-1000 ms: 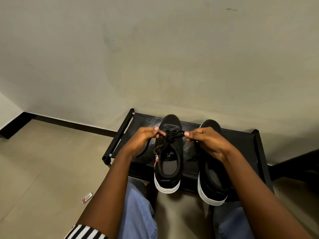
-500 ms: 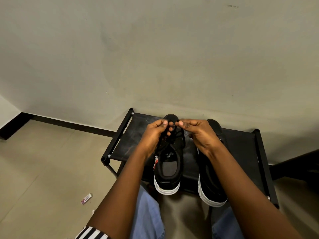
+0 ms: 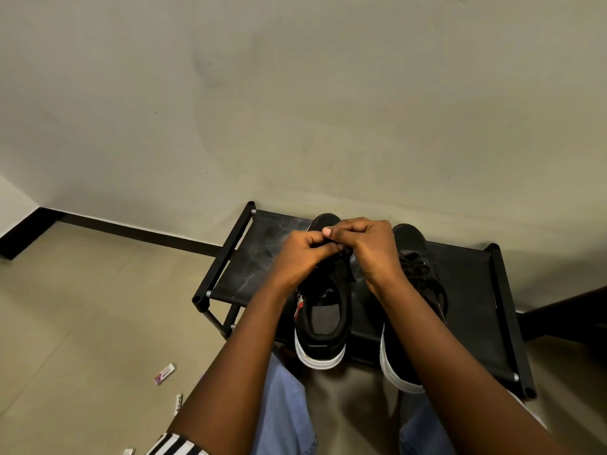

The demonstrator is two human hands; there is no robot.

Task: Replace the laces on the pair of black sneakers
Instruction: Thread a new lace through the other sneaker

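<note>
Hands met over the left sneaker [image 3: 323, 310], above its lace area. Left hand [image 3: 303, 254] and right hand [image 3: 372, 249] were both curled, fingertips pinching the black lace [image 3: 343, 257] between them — thumbs touching or nearly so. Both sneakers stood side by side on the black rack [image 3: 249, 270], toes toward the wall [image 3: 295, 93]; the right sneaker [image 3: 414, 257] sat just beside, partly hidden by the right forearm, its laces loose. Small pink wrapper [image 3: 165, 373] lay on the floor [image 3: 82, 323] — well apart from the rack.
</note>
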